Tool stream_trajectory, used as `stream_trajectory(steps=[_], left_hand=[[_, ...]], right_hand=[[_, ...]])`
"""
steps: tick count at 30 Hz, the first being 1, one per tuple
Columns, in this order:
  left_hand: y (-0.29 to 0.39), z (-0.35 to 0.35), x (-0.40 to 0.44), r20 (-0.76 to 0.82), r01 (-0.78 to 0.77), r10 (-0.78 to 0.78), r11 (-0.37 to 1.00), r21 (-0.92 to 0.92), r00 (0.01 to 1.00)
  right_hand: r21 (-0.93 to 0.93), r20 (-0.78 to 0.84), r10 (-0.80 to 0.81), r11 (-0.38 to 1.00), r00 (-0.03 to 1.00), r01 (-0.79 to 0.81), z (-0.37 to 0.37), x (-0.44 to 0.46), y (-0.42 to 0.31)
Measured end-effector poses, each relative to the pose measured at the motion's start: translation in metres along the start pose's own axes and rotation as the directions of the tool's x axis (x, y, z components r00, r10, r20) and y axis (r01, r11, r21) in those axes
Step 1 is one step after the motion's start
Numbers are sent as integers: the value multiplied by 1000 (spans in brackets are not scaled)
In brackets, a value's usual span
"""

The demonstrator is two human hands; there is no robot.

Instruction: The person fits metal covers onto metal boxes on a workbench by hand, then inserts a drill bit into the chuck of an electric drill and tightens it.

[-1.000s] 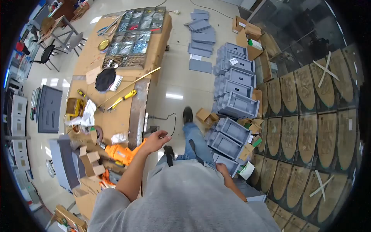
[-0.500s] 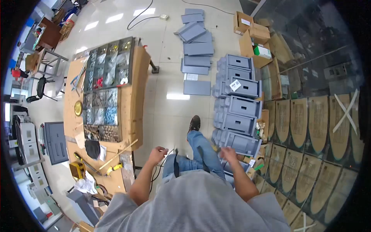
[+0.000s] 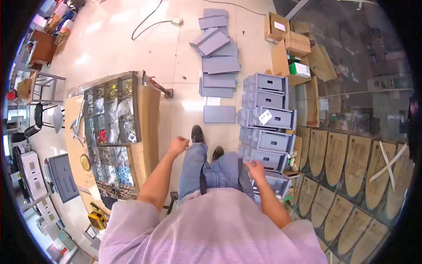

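My left hand (image 3: 179,145) hangs in front of my left thigh, between the workbench and my leg, with its fingers curled together; whether anything small is in it cannot be made out. Beside my right thigh is my right hand (image 3: 255,170), its fingers bent, close to the grey plastic bins (image 3: 268,141) stacked in a row on the floor. One bin bears a white label (image 3: 265,116). Flat grey panels (image 3: 220,64) lie overlapping on the floor ahead.
The workbench (image 3: 150,119) at left carries a compartment tray (image 3: 140,110) of small parts. Cardboard boxes (image 3: 297,44) stand at the far right, beside a glass wall with brown oval-ended panels (image 3: 336,152) behind it. A cable (image 3: 143,27) lies on the floor ahead.
The view has moved forward along the aisle, so bench, bins and panels sit lower. My left foot has come forward. My right hand rose from the bins, then lowered beside my thigh.
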State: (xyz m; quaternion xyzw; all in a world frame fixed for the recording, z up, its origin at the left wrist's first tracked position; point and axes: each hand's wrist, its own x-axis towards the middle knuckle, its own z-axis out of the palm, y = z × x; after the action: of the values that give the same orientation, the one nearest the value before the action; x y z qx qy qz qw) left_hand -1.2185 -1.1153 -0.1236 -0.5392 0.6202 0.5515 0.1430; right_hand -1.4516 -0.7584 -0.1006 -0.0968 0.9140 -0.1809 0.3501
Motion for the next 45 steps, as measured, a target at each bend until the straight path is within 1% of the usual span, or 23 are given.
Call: stream_trajectory(steps=[1, 2, 5, 7, 8, 9, 10, 11, 12, 13, 14, 15, 17, 20, 26, 29, 35, 36, 37, 38, 40, 43, 45], left_hand=[[-11, 4, 33, 26, -110, 107, 988, 110, 994], [1, 8, 50, -40, -42, 51, 978, 206, 998], [10, 18, 112, -61, -168, 201, 923, 346, 978], [23, 37, 145, -74, -115, 145, 945, 306, 987], [49, 43, 149, 95, -103, 90, 985, 138, 991], [22, 69, 188, 114, -175, 148, 946, 274, 982], [-4, 97, 223, 132, -243, 207, 881, 406, 969], [-29, 126, 257, 149, -303, 264, 795, 526, 953], [-27, 141, 279, 42, -317, 339, 820, 477, 940], [-25, 158, 306, -67, -343, 408, 835, 430, 910], [-14, 144, 296, 50, -145, 135, 930, 337, 990], [-13, 144, 308, 35, -170, 170, 904, 393, 985], [-69, 202, 389, -201, -133, 148, 987, 90, 968], [-79, 210, 432, -143, 68, -42, 980, 187, 989], [-53, 200, 454, -155, 456, -464, 886, -87, 872], [-101, 252, 524, -381, 409, -365, 912, 38, 849], [-155, 273, 542, 1, 181, -187, 956, 232, 982], [-141, 254, 513, -124, 182, -189, 981, -68, 974], [-130, 229, 501, -28, 205, -210, 972, -115, 977], [-172, 252, 543, -197, 154, -166, 985, -73, 966], [-149, 212, 532, -316, 178, -152, 982, 57, 937], [-130, 169, 533, -291, 87, -73, 996, 36, 954], [-133, 165, 531, -264, 55, -43, 998, 37, 964]], right_hand=[[-53, -42, 41, 998, 998, -43, -5, -15, -24], [-36, -51, 57, 998, 997, -59, 3, -10, -26], [0, -50, 109, 994, 993, -109, 26, 17, -45], [-32, -11, 144, 989, 990, -144, 18, 43, -82], [-9, 7, 106, 994, 994, -106, 14, 59, -96], [122, 124, 248, 957, 961, -263, 18, 87, -93], [-387, -29, -400, 849, 916, 359, 83, 165, 25], [56, -40, -211, 975, 977, 213, 108, 228, 56], [494, -51, -14, 869, 999, 37, 132, 291, 86], [501, 121, 91, 854, 988, -140, 116, 310, 45], [450, 114, 204, 862, 972, -234, 134, 355, 52], [388, 115, 235, 884, 965, -261, 146, 379, 40], [320, 144, 217, 913, 966, -253, 177, 413, 22], [282, 184, 166, 935, 969, -214, 223, 455, 6], [259, 227, 63, 958, 972, -122, 291, 522, 12], [248, 252, 25, 965, 967, -90, 316, 546, 16], [244, 287, -25, 969, 958, -48, 316, 545, 62], [228, 266, -24, 973, 964, -39, 313, 538, 69], [204, 258, -30, 979, 966, -25, 312, 533, 73], [178, 248, -45, 984, 968, 0, 314, 533, 74], [93, 219, -124, 990, 968, 106, 316, 544, 73], [-96, 78, -280, 953, 957, 287, 317, 572, 47], [57, 26, -164, 985, 986, 163, 296, 563, -22]])
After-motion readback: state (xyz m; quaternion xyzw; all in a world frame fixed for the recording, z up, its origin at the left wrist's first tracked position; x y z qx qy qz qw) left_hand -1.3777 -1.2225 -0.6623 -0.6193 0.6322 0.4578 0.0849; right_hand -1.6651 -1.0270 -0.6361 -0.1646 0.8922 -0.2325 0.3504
